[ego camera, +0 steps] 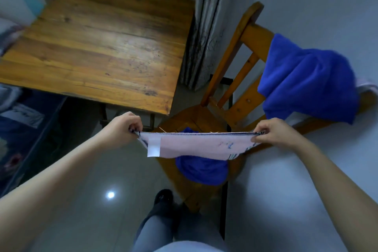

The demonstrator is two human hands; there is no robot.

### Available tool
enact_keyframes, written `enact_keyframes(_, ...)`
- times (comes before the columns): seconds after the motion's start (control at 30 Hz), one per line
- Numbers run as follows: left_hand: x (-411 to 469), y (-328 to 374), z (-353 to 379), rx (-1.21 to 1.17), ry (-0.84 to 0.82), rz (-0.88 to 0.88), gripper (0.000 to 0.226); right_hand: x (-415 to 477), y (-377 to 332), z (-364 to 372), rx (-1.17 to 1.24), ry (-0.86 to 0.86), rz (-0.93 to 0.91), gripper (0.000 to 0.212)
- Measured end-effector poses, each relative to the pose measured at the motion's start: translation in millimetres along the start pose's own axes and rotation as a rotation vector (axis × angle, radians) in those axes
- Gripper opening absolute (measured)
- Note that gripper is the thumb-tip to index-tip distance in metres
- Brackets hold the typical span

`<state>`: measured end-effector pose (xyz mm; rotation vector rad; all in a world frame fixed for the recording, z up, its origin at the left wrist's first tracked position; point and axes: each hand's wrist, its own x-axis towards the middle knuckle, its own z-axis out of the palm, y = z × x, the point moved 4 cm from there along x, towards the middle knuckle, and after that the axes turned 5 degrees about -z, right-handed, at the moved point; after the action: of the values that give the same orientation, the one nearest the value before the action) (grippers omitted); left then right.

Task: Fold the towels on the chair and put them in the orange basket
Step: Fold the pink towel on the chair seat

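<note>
Two towels occupy the wooden chair (246, 98): a draped blue towel (306, 80) hangs over the backrest, and a bunched blue towel (202, 170) lies on the seat. A third, the pink towel (200, 145), is held in the air over the seat, hiding part of the bunched blue towel. The left hand (124, 127) pinches one upper corner with curled fingers, and the right hand (274, 131) pinches the other in the same way. The upper edge runs taut between them. A white label (153, 146) shows near the left corner. A wooden table (98, 47) stands beside the chair.
</note>
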<state>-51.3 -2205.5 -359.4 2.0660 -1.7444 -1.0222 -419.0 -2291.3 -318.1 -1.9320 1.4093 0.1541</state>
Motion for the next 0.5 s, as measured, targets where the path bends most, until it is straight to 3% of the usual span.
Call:
enact_keyframes(0.3,16,15,-38,-0.546,0.105,-0.18,0.02,10,-4,-36,0.191,0.292,-0.009,0.019)
enact_keyframes(0.5,25,4,-30,-0.883,0.171,-0.197,0.021,20,-9,-34,0.391,0.523,-0.028,0.008)
